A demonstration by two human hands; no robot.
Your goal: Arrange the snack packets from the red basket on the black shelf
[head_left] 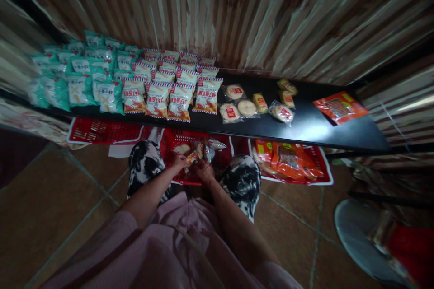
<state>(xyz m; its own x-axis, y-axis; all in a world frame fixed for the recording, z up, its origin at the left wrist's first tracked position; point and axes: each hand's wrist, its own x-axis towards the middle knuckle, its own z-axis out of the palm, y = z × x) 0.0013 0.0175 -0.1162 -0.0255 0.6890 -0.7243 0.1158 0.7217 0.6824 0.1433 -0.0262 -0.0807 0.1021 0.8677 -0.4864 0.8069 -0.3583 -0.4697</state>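
Both of my hands reach down into a red basket (pixel 222 159) between my knees. My left hand (pixel 177 161) is closed on a small wrapped snack packet (pixel 191 157) at the basket's near side. My right hand (pixel 204 169) is curled beside it, touching the same cluster of packets; what its fingers hold is hidden. More small packets (pixel 213 145) and a round pastry (pixel 181 148) lie in the basket.
A black shelf (pixel 312 124) carries teal bags (pixel 79 88), red-and-blue striped bags (pixel 179 99), round wrapped pastries (pixel 237 109) and an orange packet (pixel 340 107). A red basket (pixel 101 132) sits left, another holds orange packets (pixel 291 159) right. A round stool (pixel 366 239) stands at lower right.
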